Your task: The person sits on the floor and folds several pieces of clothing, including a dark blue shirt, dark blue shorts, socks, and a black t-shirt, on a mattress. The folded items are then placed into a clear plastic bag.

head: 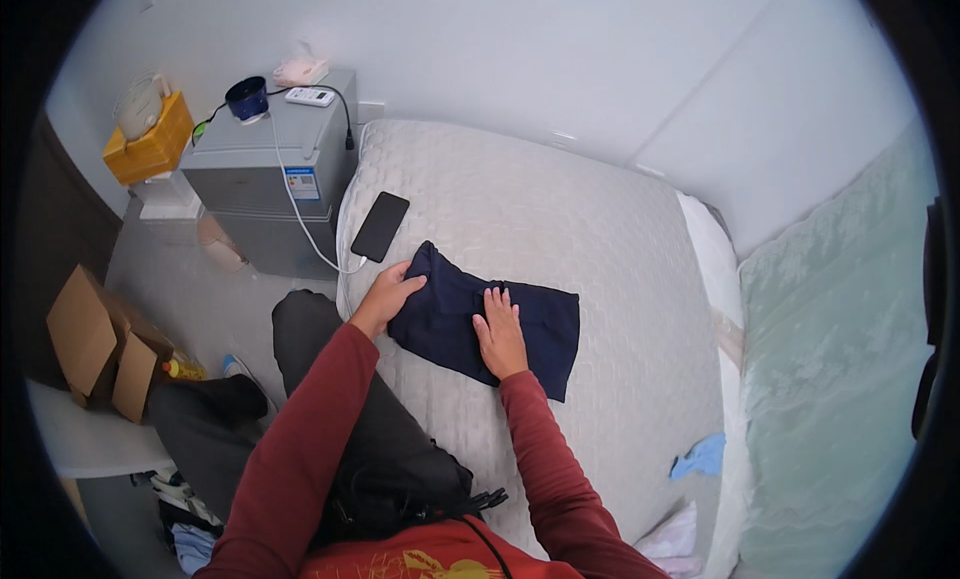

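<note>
A navy-blue garment (454, 327), folded into a rough rectangle, lies on the bare quilted mattress (622, 226). My left hand (388, 297) grips its left end, thumb on top and the fingers hidden around the edge. That end stands slightly raised into a point. My right hand (501, 333) rests flat on the middle of the cloth, palm down with nothing grasped. Just beyond my left hand lies a black smartphone (380, 226), with a white charging cable (296, 207) plugged into its near end.
A small grey fridge (255, 196) at the left carries a dark blue pot (247, 98), a white remote (310, 96) and a tissue pack (301, 70). An open cardboard box (82, 331) stands by my legs. A light blue cloth (699, 457) lies near the mattress's right edge.
</note>
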Available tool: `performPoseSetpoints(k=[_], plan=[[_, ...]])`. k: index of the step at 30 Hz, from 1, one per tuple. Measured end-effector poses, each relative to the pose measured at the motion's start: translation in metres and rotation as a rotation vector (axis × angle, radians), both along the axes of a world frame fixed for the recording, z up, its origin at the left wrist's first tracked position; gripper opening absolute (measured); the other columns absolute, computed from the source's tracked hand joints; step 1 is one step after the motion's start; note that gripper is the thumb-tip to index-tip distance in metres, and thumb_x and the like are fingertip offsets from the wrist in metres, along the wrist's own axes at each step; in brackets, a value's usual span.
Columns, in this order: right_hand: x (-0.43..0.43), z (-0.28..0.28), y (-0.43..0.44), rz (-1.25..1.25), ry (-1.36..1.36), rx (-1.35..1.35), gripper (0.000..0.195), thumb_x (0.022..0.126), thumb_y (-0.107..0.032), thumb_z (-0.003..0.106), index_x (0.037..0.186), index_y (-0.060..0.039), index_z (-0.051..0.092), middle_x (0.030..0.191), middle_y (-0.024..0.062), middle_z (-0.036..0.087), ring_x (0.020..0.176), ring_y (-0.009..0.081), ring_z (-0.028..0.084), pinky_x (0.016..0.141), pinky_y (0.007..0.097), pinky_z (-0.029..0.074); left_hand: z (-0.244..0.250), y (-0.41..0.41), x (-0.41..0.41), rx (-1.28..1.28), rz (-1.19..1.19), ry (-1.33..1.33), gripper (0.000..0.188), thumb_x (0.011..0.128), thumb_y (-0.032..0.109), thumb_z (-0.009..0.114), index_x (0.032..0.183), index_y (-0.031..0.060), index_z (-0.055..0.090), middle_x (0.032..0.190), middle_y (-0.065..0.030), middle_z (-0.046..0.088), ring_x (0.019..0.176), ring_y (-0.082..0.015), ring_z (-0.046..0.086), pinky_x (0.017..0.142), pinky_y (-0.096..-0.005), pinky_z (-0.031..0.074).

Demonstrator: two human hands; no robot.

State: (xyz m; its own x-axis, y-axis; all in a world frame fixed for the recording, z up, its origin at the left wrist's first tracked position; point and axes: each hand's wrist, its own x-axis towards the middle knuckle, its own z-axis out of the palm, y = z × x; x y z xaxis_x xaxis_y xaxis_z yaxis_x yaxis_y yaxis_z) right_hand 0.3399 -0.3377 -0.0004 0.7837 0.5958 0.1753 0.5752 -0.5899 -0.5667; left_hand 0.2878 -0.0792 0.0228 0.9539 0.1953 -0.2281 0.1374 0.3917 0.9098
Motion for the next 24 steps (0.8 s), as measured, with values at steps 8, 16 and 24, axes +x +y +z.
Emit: performPoseSetpoints(k=[8,16,24], plan=[[0.009,0.004,-0.073,0.159,1.32,1.704,0.088,0.104,-0.073,0.036,0.152,-0.0013,0.049,0.14,0.0149,0.064,0.124,0.0255,0.065,0.107,0.0386,0.051,0.067,-0.143,0.031,0.094,-0.528,-0.287,0.054,0.105,0.015,0.063,0.153,-0.0023,0.047,0.138,-0.0123,0.065,0.127,-0.0174,0.061,0.108,-0.0321,0.047],[0.026,0.032,-0.161,-0.443,1.057,1.129,0.046,0.106,-0.018,0.06,0.146,0.003,0.053,0.136,0.0147,0.067,0.119,0.0226,0.068,0.103,0.0353,0.055,0.002,-0.147,0.023,1.233,-0.704,-0.513,0.058,0.107,0.037,0.056,0.154,0.0047,0.048,0.164,-0.0181,0.04,0.156,-0.0326,0.031,0.123,-0.0519,0.029],[0.009,-0.011,-0.171,-0.588,0.12,0.008,0.051,0.096,-0.016,0.071,0.141,0.0001,0.055,0.129,0.021,0.069,0.11,0.0385,0.07,0.093,0.0423,0.056,-0.013,-0.149,0.015,1.487,-0.548,-0.574,0.067,0.104,0.045,0.058,0.157,0.0074,0.044,0.171,-0.0174,0.027,0.159,-0.0368,0.021,0.124,-0.0605,0.022]])
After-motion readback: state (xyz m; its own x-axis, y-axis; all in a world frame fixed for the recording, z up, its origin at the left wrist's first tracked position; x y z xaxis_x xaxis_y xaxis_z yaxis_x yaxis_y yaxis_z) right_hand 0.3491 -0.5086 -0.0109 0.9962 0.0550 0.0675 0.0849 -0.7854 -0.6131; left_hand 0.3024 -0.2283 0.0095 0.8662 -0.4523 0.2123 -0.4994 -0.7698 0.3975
